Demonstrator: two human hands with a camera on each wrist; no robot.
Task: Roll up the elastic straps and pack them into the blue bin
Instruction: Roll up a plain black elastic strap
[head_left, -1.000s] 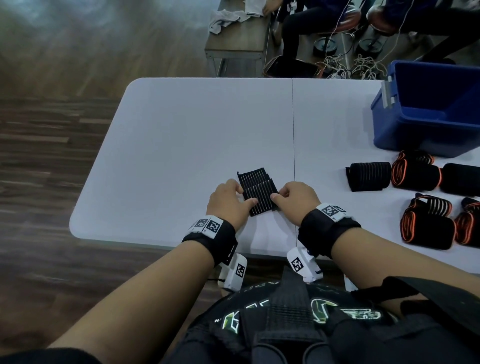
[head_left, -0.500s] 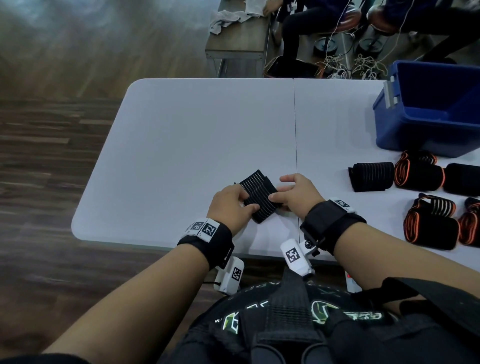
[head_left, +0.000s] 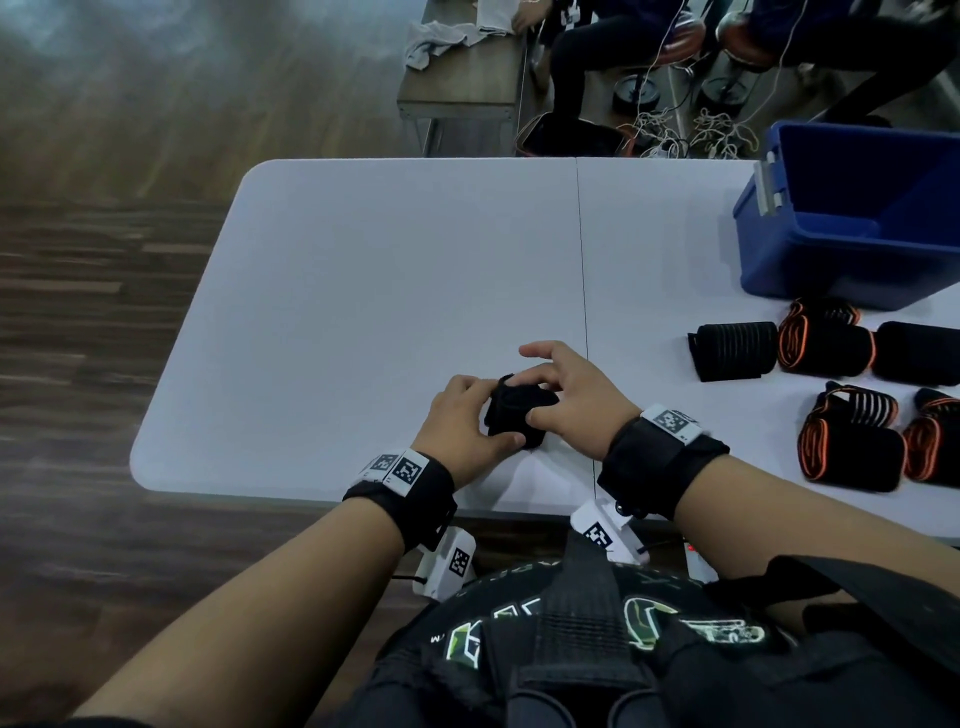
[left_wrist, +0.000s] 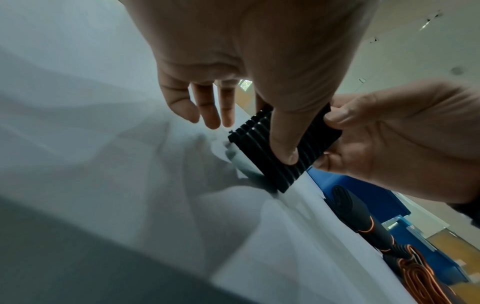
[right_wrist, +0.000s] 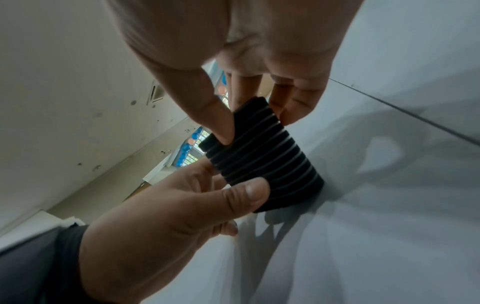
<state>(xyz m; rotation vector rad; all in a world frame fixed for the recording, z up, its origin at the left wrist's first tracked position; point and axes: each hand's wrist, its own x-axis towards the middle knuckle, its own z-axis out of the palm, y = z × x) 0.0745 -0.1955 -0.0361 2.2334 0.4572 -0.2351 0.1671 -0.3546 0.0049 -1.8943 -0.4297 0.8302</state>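
Note:
A black ribbed elastic strap, rolled into a short thick bundle, stands on the white table near its front edge. My left hand grips the roll from the left, thumb across its ribs. My right hand pinches the roll's right side between thumb and fingers, its index finger raised. One corner of the strap touches the table. The blue bin sits at the far right, open, with no strap visible inside.
Several rolled straps lie in front of the bin: one black, some with orange edges. A wooden bench and seated people are beyond the table's far edge. The table seam runs just right of my hands.
The strap was flat on the table a second ago. Both hands have since folded and rolled it into a compact bundle and tipped it up on edge.

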